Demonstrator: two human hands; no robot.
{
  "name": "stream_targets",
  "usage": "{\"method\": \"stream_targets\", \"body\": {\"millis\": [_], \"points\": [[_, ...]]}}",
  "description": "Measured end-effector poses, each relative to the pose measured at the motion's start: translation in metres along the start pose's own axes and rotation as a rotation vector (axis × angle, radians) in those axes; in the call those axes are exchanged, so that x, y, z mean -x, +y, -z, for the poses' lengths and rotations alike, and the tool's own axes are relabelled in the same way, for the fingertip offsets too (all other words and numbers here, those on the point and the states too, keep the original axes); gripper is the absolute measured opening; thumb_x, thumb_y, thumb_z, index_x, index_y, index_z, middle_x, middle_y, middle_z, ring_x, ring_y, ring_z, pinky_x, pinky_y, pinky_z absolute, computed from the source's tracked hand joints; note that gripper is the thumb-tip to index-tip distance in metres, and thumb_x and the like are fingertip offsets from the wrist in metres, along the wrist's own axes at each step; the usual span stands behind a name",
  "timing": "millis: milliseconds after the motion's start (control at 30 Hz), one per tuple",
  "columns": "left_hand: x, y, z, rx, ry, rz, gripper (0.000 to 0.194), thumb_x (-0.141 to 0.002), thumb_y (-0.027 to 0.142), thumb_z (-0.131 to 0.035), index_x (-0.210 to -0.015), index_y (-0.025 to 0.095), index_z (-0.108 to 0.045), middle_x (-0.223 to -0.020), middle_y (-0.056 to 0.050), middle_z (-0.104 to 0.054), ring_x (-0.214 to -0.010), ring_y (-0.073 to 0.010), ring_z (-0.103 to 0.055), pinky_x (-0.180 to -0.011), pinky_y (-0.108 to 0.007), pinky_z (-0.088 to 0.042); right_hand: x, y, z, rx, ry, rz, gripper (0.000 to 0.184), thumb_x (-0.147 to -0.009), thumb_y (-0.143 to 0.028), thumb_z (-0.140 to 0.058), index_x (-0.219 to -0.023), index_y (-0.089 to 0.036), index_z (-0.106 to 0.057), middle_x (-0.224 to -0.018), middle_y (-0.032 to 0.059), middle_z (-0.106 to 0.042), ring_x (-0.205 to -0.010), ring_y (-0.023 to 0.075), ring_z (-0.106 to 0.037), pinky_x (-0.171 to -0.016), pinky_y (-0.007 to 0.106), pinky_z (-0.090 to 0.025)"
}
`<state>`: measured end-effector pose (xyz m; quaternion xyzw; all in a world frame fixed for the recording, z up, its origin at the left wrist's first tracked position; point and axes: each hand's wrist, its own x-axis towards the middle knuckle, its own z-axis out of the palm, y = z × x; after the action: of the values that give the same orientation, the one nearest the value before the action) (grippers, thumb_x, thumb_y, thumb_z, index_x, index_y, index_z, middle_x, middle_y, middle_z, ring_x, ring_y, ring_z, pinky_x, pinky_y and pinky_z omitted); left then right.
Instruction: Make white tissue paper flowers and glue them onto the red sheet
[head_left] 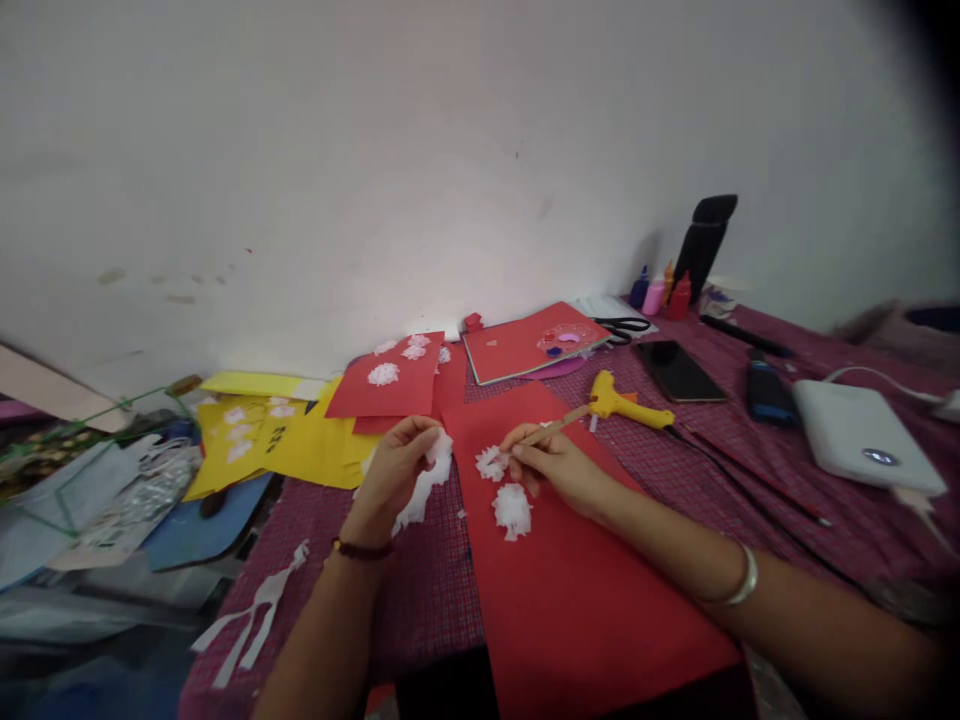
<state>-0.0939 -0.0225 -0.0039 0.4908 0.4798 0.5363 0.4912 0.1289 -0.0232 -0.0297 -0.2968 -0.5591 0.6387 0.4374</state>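
My left hand [411,455], fingers pinched, holds a piece of white tissue paper [429,490] just left of a large red paper sheet [585,600]. My right hand [551,465] is closed around a thin wooden stick [556,424]. Its lower end points at a fluffy white paper cluster [491,462] on the red sheet; whether they touch I cannot tell. Nearer to me on the same sheet lies a second white cluster [513,510]. Beyond my right hand a yellow glue gun [626,405] rests on its side.
Red cards with white flowers [384,374] and yellow papers [311,445] lie at the back left. White paper strips [255,610] are at the front left. Toward the right are scissors [626,325], paint bottles [679,298], a phone [679,370], a paintbrush [757,475] and a white power bank [862,435].
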Motion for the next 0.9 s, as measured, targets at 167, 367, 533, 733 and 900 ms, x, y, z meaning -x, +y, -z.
{"method": "stream_targets", "body": {"millis": [167, 367, 533, 733, 900], "points": [[0.011, -0.011, -0.030, -0.089, -0.079, -0.001, 0.023, -0.069, 0.027, -0.068, -0.087, 0.017, -0.058, -0.069, 0.004, -0.055, -0.053, -0.0051, -0.047, -0.049, -0.017, -0.039, 0.002, -0.001, 0.000, 0.018, -0.057, 0.125, 0.022, -0.085, -0.036, -0.049, -0.088, -0.016, -0.057, -0.063, -0.0003, -0.060, -0.043, 0.0080, -0.050, -0.043, 0.021, -0.039], [0.016, -0.010, -0.035, -0.093, -0.179, -0.008, 0.026, -0.071, 0.024, -0.066, -0.093, 0.018, -0.054, -0.072, 0.002, -0.060, -0.064, -0.0083, -0.054, -0.061, -0.020, -0.042, 0.002, 0.001, 0.000, 0.095, -0.076, 0.157, 0.023, -0.087, -0.037, -0.047, -0.089, -0.017, -0.058, -0.064, -0.0009, -0.059, -0.044, 0.0078, -0.049, -0.043, 0.021, -0.039], [0.017, -0.015, -0.037, -0.114, -0.225, -0.010, 0.033, -0.070, 0.018, -0.063, -0.101, 0.019, -0.051, -0.079, 0.002, -0.060, -0.069, -0.0102, -0.054, -0.065, -0.022, -0.041, 0.002, 0.002, 0.000, 0.120, -0.094, 0.167, 0.024, -0.087, -0.038, -0.048, -0.091, -0.017, -0.057, -0.065, -0.0011, -0.059, -0.045, 0.0075, -0.049, -0.044, 0.021, -0.039], [0.020, -0.016, -0.039, -0.058, -0.262, -0.044, 0.036, -0.071, 0.011, -0.054, -0.106, 0.020, -0.051, -0.079, 0.001, -0.058, -0.069, -0.0107, -0.053, -0.064, -0.022, -0.039, 0.001, 0.002, -0.001, 0.090, -0.084, 0.195, 0.023, -0.086, -0.037, -0.049, -0.090, -0.016, -0.058, -0.063, -0.0018, -0.058, -0.043, 0.0068, -0.048, -0.041, 0.020, -0.039], [0.020, -0.011, -0.044, 0.144, -0.248, -0.060, 0.040, -0.068, 0.007, -0.052, -0.106, 0.021, -0.049, -0.072, 0.004, -0.057, -0.064, -0.0096, -0.051, -0.063, -0.022, -0.038, 0.002, -0.002, -0.002, 0.027, -0.053, 0.147, 0.021, -0.085, -0.035, -0.048, -0.087, -0.016, -0.057, -0.063, -0.0015, -0.060, -0.041, 0.0065, -0.048, -0.040, 0.020, -0.037]]}}
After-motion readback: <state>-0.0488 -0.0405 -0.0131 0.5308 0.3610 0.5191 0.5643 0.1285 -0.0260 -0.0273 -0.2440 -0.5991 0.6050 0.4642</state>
